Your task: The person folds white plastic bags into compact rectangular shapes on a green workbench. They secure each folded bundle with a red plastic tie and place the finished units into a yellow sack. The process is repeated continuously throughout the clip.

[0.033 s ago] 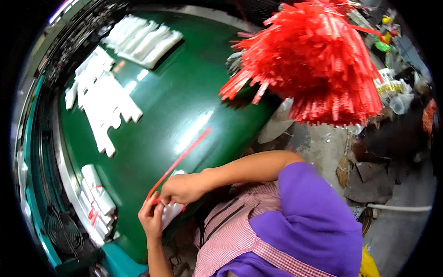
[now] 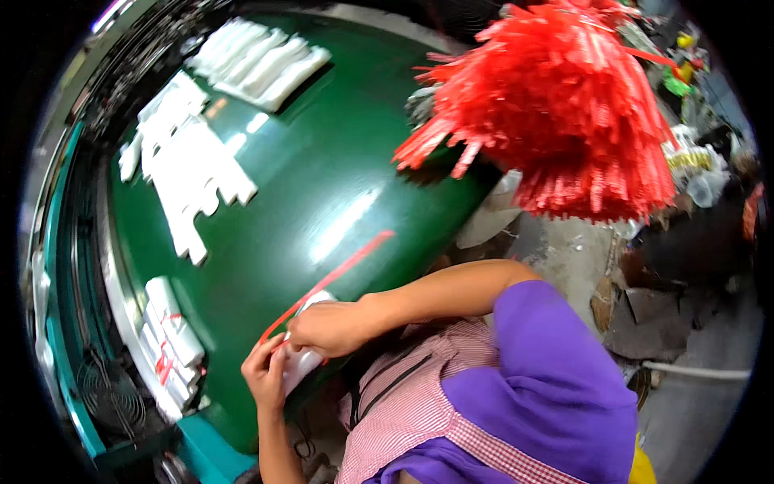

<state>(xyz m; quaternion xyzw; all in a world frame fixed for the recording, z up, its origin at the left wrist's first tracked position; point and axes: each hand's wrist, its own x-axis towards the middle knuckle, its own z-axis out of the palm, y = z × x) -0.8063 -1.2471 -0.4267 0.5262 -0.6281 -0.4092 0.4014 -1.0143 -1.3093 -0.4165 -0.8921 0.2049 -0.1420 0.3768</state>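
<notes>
At the near edge of the green table, both hands work at a rolled bundle of white plastic bags [image 2: 301,368]. My left hand [image 2: 263,373] pinches a red plastic strip [image 2: 337,274] between thumb and fingers at the bundle's left side. Bent over the bundle, my right hand [image 2: 332,327] has closed fingers at the strip's lower part, close to the left fingertips. The strip's long free end slants up and right over the table. A bit of red shows below the right hand. The right fingertips and much of the bundle are hidden.
A big bunch of red strips [image 2: 564,121] hangs at upper right. White bags [image 2: 189,157] lie spread at the left, with a stack of folded white bags [image 2: 262,64] farther back. Red-tied white rolls [image 2: 173,331] rest by the green table's [image 2: 242,282] left edge.
The strip's free end has swung a little to the right. My right hand has shifted slightly right, while the left stays nearly in place. The whole view has moved slightly.
</notes>
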